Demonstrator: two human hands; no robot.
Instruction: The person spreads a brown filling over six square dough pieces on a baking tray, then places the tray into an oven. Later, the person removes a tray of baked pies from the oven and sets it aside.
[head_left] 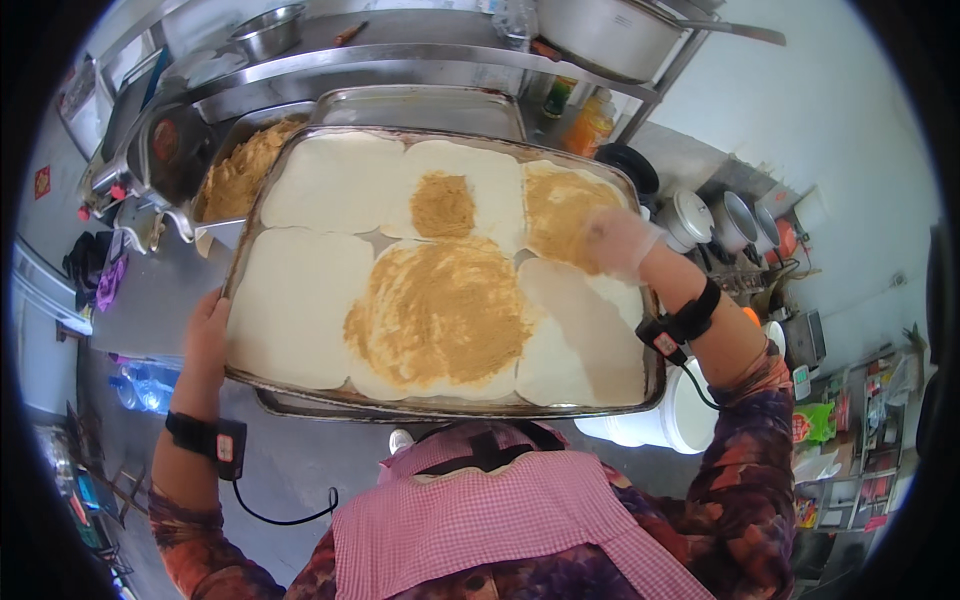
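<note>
A large metal baking tray (598, 409) in front of me carries several flat, pale dough sheets (290, 305) set edge to edge. Tan paste covers much of the front middle sheet (440, 315), and a small mound of paste (443, 204) sits on the sheet behind it. At the tray's left rim, my left hand (207, 325) holds the edge with its fingers closed around it. My right hand (622, 243), in a thin clear glove, touches the paste-smeared sheet (560, 205) at the far right. Motion smears its fingers, so their shape is unclear.
A metal pan of tan paste (245, 170) stands behind the tray's left corner. Another metal tray (420, 105) lies behind, under a steel shelf (400, 55) bearing a bowl (268, 32) and a large pot (610, 35). White buckets (690, 410) stand at the lower right.
</note>
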